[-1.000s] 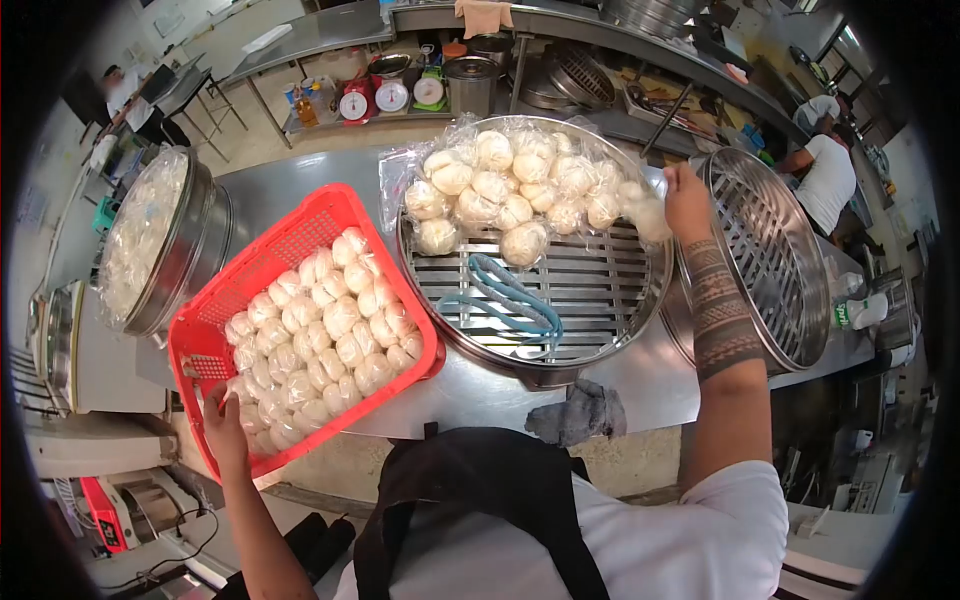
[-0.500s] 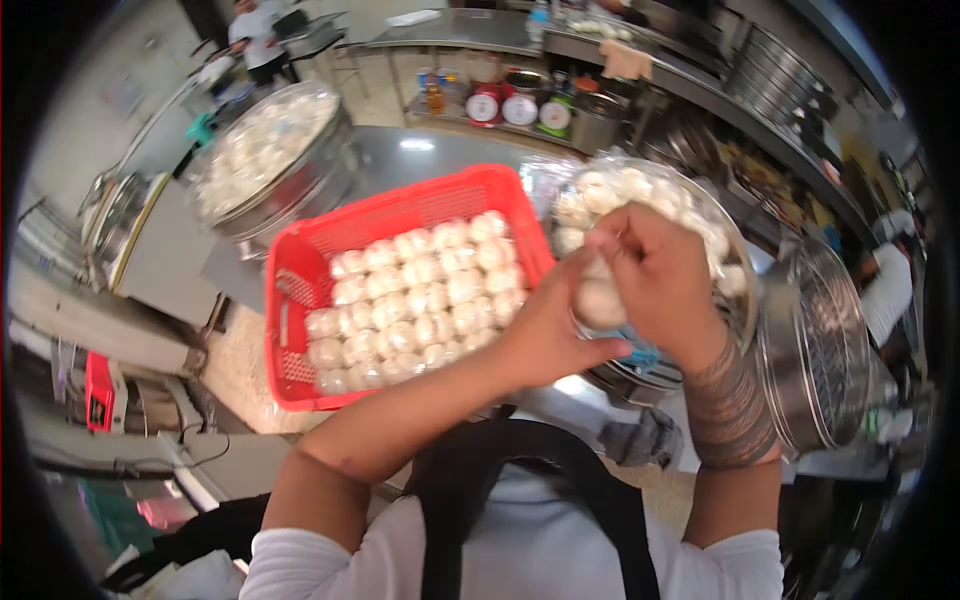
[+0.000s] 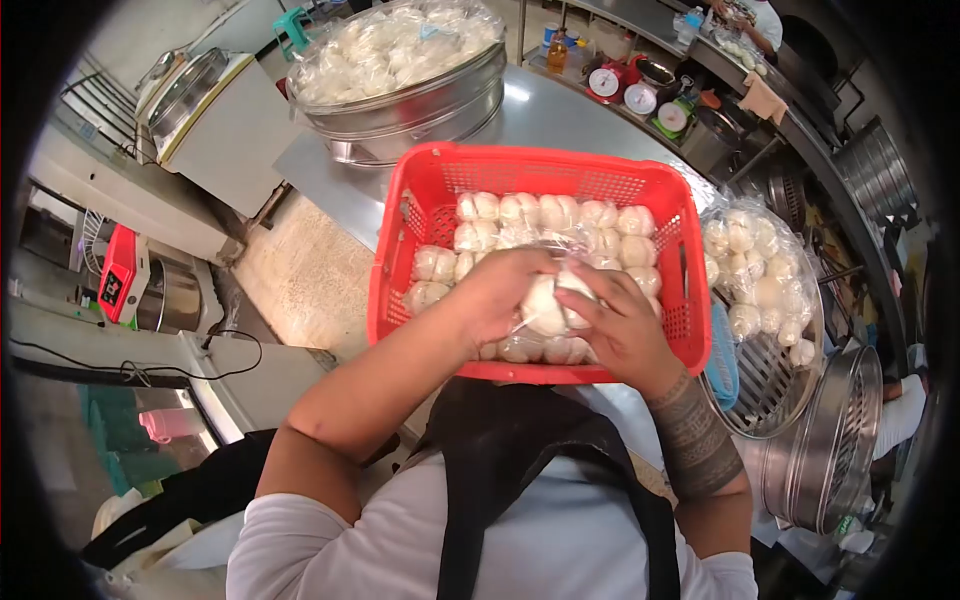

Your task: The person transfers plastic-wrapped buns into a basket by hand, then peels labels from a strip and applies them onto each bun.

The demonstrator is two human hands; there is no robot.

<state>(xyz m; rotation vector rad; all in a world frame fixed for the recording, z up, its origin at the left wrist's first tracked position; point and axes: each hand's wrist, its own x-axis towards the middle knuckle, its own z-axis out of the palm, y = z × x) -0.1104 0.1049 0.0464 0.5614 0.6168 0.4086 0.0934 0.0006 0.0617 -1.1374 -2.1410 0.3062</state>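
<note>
Two wrapped white buns [image 3: 544, 306] are grasped between the fingers of your left hand [image 3: 500, 292] and right hand [image 3: 630, 335] above the red basket [image 3: 540, 154], probably cupped from both sides so neither rolls loose.

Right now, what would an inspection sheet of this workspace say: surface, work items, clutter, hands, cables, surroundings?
Surface: grey metal table, bare patch beyond the basket.
Work items: red perforated plastic basket holding rows of white plastic-wrapped buns.
Clutter: round slatted metal tray at right, with a blue strap and bagged buns; stacked metal steamers at upper left.
Hands: left hand and right hand, fingers on a clear-wrapped white bun pair above the basket.
Cables: thin black cable at left, away from the basket.
Surroundings: dial scales; another person.
</note>
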